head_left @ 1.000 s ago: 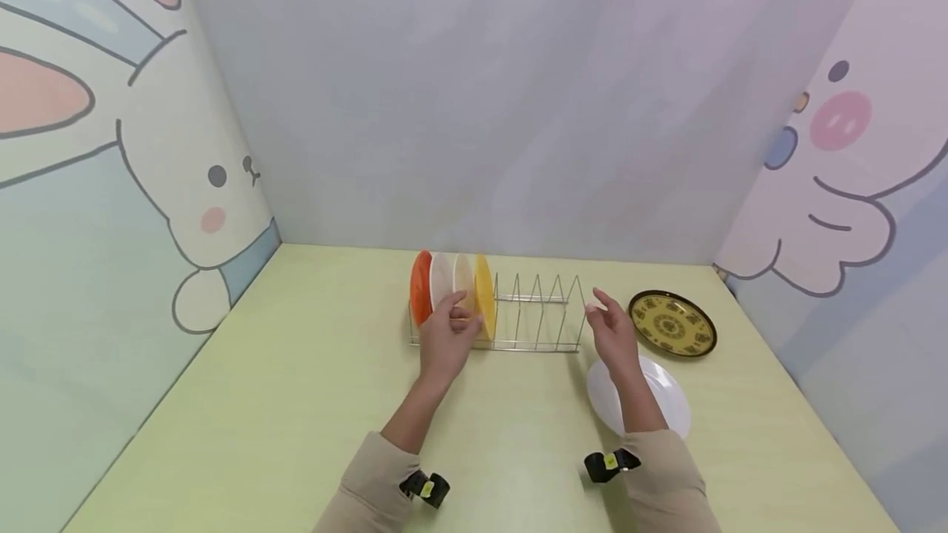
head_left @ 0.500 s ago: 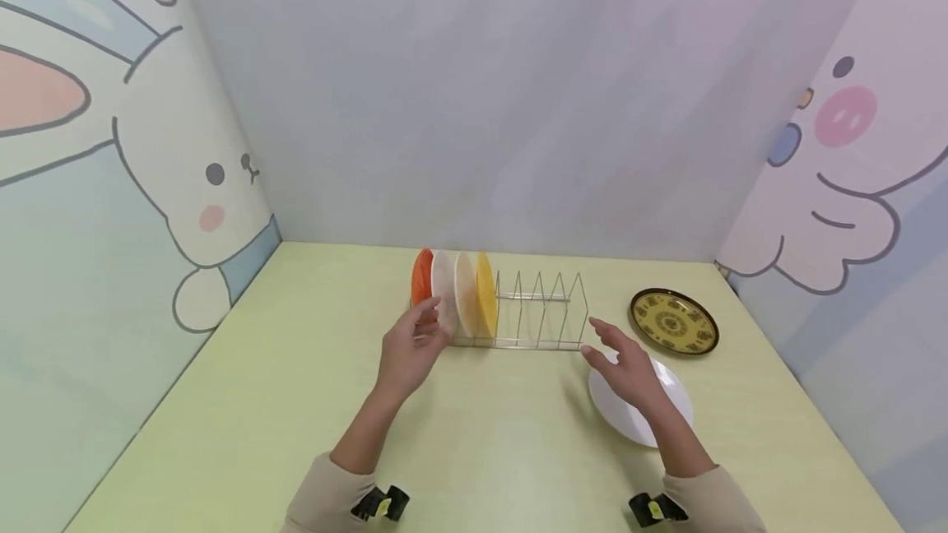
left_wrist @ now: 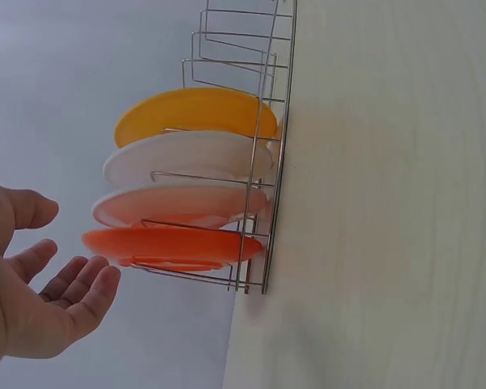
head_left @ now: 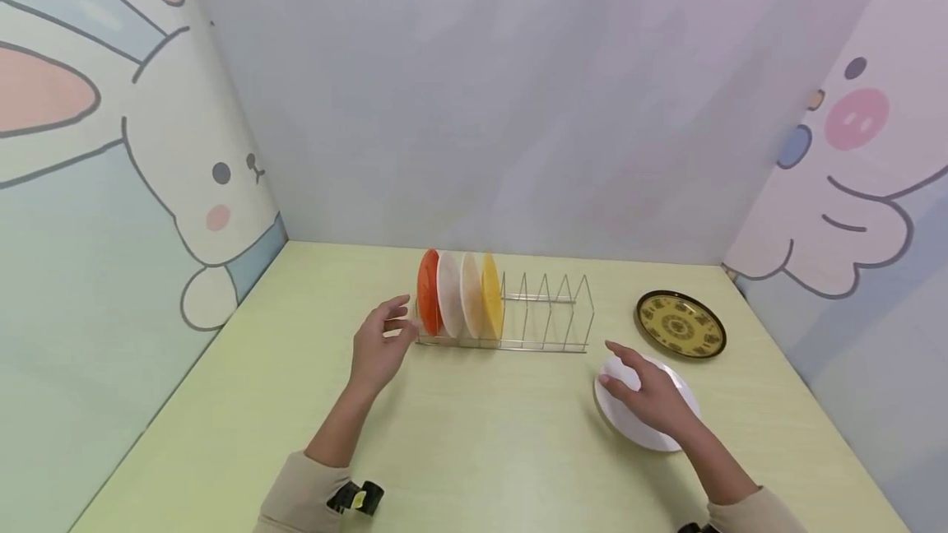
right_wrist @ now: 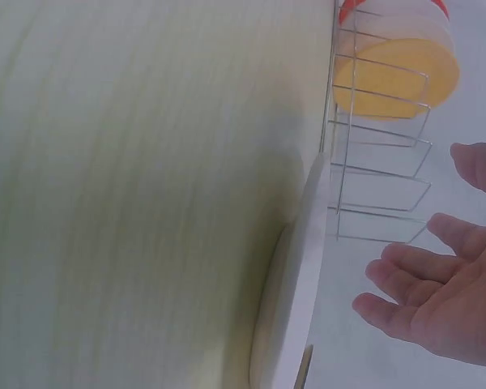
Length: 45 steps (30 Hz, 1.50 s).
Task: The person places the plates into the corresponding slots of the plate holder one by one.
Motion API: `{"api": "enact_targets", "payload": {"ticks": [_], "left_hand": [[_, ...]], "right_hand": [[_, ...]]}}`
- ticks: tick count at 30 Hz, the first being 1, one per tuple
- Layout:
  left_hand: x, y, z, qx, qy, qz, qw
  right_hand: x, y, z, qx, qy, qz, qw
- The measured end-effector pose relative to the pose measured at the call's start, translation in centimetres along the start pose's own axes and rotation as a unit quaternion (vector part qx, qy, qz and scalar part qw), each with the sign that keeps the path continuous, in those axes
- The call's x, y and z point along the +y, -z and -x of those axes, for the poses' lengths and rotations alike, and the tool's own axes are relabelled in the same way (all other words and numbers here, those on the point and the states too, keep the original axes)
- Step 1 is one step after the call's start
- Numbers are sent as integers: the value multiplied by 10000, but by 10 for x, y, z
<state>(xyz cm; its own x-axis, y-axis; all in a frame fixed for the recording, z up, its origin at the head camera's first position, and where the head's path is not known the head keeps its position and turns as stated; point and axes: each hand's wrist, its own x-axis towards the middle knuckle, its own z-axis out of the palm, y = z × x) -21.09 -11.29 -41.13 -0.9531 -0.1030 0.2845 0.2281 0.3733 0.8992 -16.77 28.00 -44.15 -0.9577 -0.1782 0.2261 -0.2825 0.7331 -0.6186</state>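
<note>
A wire dish rack (head_left: 548, 323) stands at the back of the table. In its left slots several plates stand upright: an orange plate (head_left: 428, 293), a white plate (head_left: 448, 294), a pale cream plate (head_left: 471, 296) and a yellow plate (head_left: 492, 296). My left hand (head_left: 379, 345) is just left of the rack, fingers loosely bent and holding nothing; in the left wrist view it is beside the orange plate (left_wrist: 170, 245). My right hand (head_left: 652, 393) hovers over a white plate (head_left: 629, 426) lying on the table, its fingers spread and empty. Part of that plate is hidden beneath the hand.
At the right lies a yellow-brown patterned plate (head_left: 680, 325) with a dark rim. Behind the rack rises a plain back wall (head_left: 474, 105), with cartoon-printed walls on both sides. The rack's right slots hold no plates.
My left hand has moved from the yellow plate leftward, off the rack. My right hand has moved down and right, from beside the rack's end to over the white plate.
</note>
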Motion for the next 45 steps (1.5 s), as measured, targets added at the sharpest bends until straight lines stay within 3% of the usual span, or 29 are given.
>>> {"api": "enact_targets", "payload": {"ticks": [6, 11, 17, 23, 29, 32, 38, 45], "left_hand": [[-9, 4, -4, -71, 202, -152, 9997], [-21, 5, -14, -243, 306, -127, 9992], [-34, 0, -29, -564, 700, 370, 9953], [-42, -9, -39, -778, 895, 891, 9889], [-47, -13, -47, -935, 986, 1061, 9850], [-52, -10, -56, -1210, 1006, 1320, 9787], [-58, 1, -72, -1889, 1061, 2051, 9545], [-63, 4, -71, -2201, 1267, 2477, 9350]], "right_hand": [[10, 8, 10, 83, -64, 146, 9998], [16, 6, 18, -70, -254, 80, 9996], [18, -2, 22, -287, -183, 126, 9993], [18, -9, 27, -862, -295, 122, 9958], [16, -12, 29, -1182, 103, 478, 9918], [16, -13, 28, -1156, 240, 713, 9904], [18, -15, 24, -1266, 197, 835, 9882], [21, -14, 22, -1065, 407, 923, 9892]]}}
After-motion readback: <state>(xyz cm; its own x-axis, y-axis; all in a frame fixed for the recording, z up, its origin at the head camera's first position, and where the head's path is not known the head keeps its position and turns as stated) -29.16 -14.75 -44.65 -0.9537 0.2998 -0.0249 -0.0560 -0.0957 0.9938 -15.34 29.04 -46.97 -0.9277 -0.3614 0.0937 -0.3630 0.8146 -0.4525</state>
